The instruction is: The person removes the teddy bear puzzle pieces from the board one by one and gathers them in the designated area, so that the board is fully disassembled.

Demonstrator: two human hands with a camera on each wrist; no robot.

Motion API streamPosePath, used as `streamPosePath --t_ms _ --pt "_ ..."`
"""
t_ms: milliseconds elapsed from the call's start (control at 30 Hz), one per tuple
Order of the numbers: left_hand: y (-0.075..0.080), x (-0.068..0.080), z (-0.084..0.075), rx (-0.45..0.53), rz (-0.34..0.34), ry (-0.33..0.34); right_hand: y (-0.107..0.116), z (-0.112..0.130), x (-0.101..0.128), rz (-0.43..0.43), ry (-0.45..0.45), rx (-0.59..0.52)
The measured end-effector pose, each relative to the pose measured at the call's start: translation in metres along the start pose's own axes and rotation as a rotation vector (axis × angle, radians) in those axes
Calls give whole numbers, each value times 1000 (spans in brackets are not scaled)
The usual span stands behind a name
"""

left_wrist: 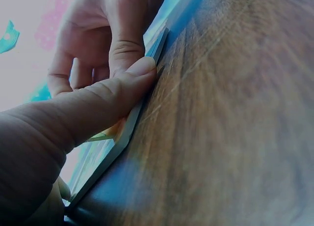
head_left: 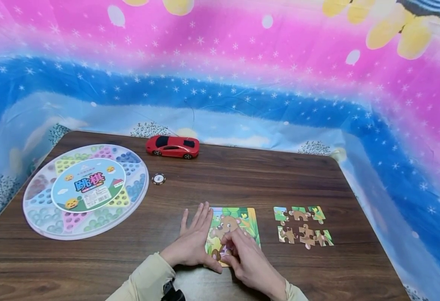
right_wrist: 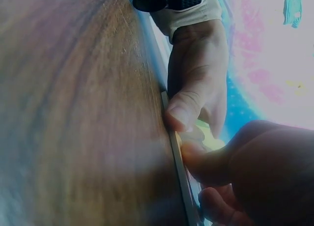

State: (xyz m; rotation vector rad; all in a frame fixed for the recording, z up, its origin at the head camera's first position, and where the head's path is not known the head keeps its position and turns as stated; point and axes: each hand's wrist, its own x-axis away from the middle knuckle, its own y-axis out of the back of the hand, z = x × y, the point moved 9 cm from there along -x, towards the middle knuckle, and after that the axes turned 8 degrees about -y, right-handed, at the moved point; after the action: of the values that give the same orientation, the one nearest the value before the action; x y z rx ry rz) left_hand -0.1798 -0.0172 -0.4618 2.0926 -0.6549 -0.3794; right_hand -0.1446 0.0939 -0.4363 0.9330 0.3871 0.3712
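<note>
While both hands work at the puzzle board (head_left: 239, 221) near the table's (head_left: 242, 179) front edge, I read the job as only partly done. My left hand (head_left: 191, 244) lies flat with fingers straight and spread at the board's nine o'clock side, its thumb (left_wrist: 122, 88) pressed against the board's near edge to steady it. My right hand (head_left: 248, 261) sits at about five o'clock on the board, fingers curled and pinching at something small on the bear picture; I judge it to be a puzzle piece being seated or lifted, though the piece itself is hidden under the fingertips. At three o'clock of the board, well apart from it, six loose pieces (head_left: 303, 228) lie in two rows on the bare wood, so by my estimate a good share of the picture remains to be handled. Farther off, at ten o'clock, sits a round checkers game (head_left: 86, 190), with a red toy car (head_left: 172, 146) at twelve o'clock and a small poker chip (head_left: 158, 179) between them.
</note>
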Motion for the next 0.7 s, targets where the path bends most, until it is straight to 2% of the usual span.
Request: streamPosePath --t_ms 200,500,600,700 --pt "0 0 1 -1 4 4 1 0 0 -3 -5 -37" --pt "-1 1 1 17 3 4 3 -3 3 27 -29 -375" --pt "-1 1 1 12 0 -1 7 -4 3 7 -35 -466" --pt "0 1 0 2 -5 -5 21 -2 2 -50 -36 -499"
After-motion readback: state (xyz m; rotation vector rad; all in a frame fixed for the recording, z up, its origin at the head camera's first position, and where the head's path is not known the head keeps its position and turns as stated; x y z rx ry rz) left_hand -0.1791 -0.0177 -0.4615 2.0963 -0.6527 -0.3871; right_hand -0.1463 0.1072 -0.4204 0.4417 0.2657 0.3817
